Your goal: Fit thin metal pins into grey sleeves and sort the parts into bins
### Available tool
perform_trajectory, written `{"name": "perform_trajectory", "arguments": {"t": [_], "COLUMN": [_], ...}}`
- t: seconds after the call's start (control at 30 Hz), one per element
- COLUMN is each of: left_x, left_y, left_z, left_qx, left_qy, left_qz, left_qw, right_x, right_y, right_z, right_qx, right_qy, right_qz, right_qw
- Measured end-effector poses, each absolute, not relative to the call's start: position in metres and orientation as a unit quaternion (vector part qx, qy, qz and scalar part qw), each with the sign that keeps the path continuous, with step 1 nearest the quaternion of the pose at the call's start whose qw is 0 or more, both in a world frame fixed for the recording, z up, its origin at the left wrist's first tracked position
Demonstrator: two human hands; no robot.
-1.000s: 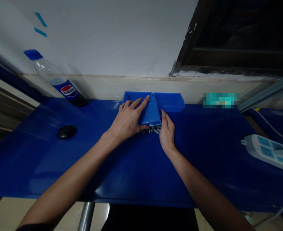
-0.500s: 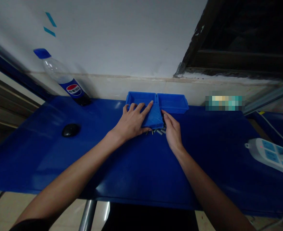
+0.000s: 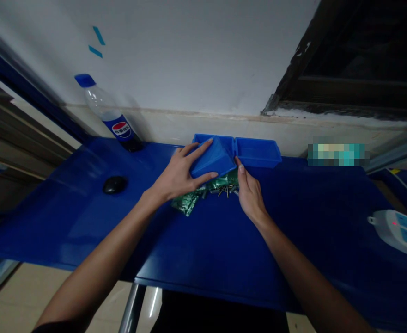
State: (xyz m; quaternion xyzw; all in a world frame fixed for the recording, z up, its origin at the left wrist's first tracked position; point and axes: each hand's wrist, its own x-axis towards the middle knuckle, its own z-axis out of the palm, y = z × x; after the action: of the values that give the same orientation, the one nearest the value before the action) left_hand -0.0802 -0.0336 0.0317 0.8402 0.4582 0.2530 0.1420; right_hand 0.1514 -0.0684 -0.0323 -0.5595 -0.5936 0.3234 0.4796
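Observation:
My left hand (image 3: pixel 179 173) grips a tipped blue plastic bin (image 3: pixel 213 159), fingers across its upturned outside and thumb along its near edge. At the bin's right edge is my right hand (image 3: pixel 250 189), its thumb and index finger close together there and its other fingers partly hidden. Beneath the bin, green shiny packets (image 3: pixel 186 203) lie on the table with several small metal pins or screws (image 3: pixel 227 190). Behind stand two more blue bins, joined side by side: the left bin (image 3: pixel 203 137) is partly covered by the tipped one, and the right bin (image 3: pixel 258 152) shows fully.
On the blue table (image 3: pixel 203 259), a black mouse (image 3: pixel 115 184) and a Pepsi bottle (image 3: pixel 118 125) stand to the left. A white power strip (image 3: pixel 399 231) lies at the right, and a blurred-out item (image 3: pixel 338 152) is near the wall (image 3: pixel 189 60).
The tipped bin has lifted and tilted, with my left hand shifting around it. Green packets now show under it, and more metal pieces are visible. The camera view has turned slightly left.

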Motion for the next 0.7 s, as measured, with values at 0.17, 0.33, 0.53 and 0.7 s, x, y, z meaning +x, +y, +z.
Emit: {"name": "perform_trajectory", "arguments": {"t": [0.17, 0.33, 0.53, 0.7], "left_x": [-0.086, -0.083, -0.086, -0.098], "left_y": [-0.03, -0.03, -0.029, -0.025], "left_z": [0.022, -0.001, -0.012, 0.001], "left_qx": [0.792, 0.726, 0.643, 0.604], "left_qy": [0.441, 0.478, 0.463, 0.442], "left_qz": [0.376, 0.458, 0.591, 0.646], "left_qw": [0.189, 0.187, 0.153, 0.147], "right_x": [0.152, 0.152, 0.121, 0.075], "right_y": [-0.065, -0.065, -0.058, -0.027], "right_z": [-0.031, -0.033, -0.016, -0.002], "right_qx": [-0.558, -0.538, -0.419, -0.331], "right_qy": [-0.616, -0.636, -0.739, -0.808], "right_qz": [0.276, 0.196, 0.16, 0.213], "right_qw": [0.483, 0.518, 0.503, 0.438]}}
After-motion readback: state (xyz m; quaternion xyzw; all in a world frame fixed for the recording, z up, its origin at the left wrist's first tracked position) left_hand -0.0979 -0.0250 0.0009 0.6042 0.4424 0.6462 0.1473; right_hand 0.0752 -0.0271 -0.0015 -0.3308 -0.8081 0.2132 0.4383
